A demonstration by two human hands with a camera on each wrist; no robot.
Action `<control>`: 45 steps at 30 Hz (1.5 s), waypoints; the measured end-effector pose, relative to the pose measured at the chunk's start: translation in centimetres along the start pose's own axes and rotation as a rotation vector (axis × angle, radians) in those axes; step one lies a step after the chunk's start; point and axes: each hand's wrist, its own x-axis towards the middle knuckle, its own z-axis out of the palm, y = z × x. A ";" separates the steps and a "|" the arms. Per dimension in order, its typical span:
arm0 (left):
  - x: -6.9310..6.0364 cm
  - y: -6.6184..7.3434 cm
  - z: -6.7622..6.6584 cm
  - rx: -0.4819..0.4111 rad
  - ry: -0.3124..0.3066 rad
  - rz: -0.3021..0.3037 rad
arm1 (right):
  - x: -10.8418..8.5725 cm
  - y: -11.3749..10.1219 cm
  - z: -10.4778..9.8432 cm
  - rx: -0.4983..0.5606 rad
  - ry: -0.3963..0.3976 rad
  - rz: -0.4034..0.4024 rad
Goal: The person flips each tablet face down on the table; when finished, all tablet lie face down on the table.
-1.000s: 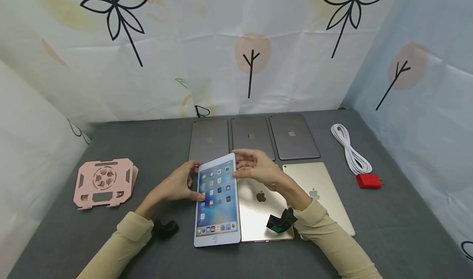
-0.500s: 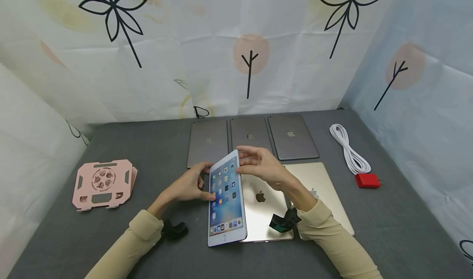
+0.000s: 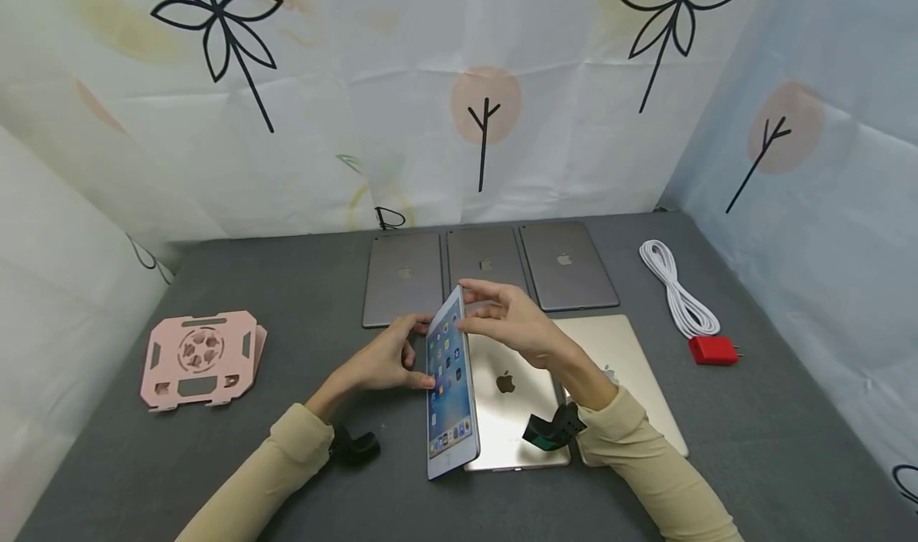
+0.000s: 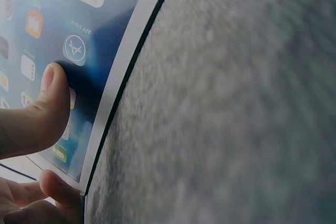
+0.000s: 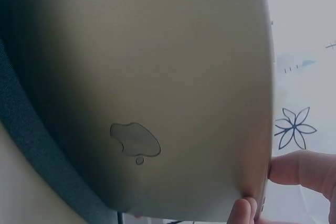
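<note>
A tablet (image 3: pixel 446 406) with a white-bordered screen of app icons stands tilted up at the table's middle, its screen turned to the left. My left hand (image 3: pixel 387 360) pinches its left edge; in the left wrist view the thumb (image 4: pixel 44 111) lies on the screen. My right hand (image 3: pixel 518 325) grips the upper right edge. The right wrist view shows the tablet's metal back (image 5: pixel 184 66) with an apple logo, and fingertips (image 5: pixel 299 169) at its edge. Under my right hand lies a gold tablet (image 3: pixel 512 426), back up, partly covered by the raised one.
Another gold tablet (image 3: pixel 631 351) lies partly under the right forearm. Three grey tablets (image 3: pixel 570 279) line the back. A pink stand (image 3: pixel 201 394) sits at left. At right, a coiled white cable (image 3: pixel 674 287) touches a red charger plug (image 3: pixel 713 351). Printed curtains (image 3: pixel 344 88) hang behind.
The tablet has moved right and tipped more steeply, its left edge swinging toward the right. My left hand moved right with it, and the right hand shifted slightly.
</note>
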 end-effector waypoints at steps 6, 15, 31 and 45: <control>0.4 -0.3 0.2 -0.025 -0.027 0.055 | 0.1 -0.2 0.3 0.015 -0.013 -0.008; 0.5 -0.8 0.1 -0.123 -0.079 0.081 | 0.3 -0.5 1.2 -0.029 -0.038 0.045; -1.8 1.3 -4.1 -0.444 -0.140 0.095 | 1.8 0.8 3.3 -0.118 -0.147 0.052; -3.7 -0.2 -7.2 -0.499 -0.158 0.078 | 3.2 4.0 3.9 -0.468 -0.186 0.022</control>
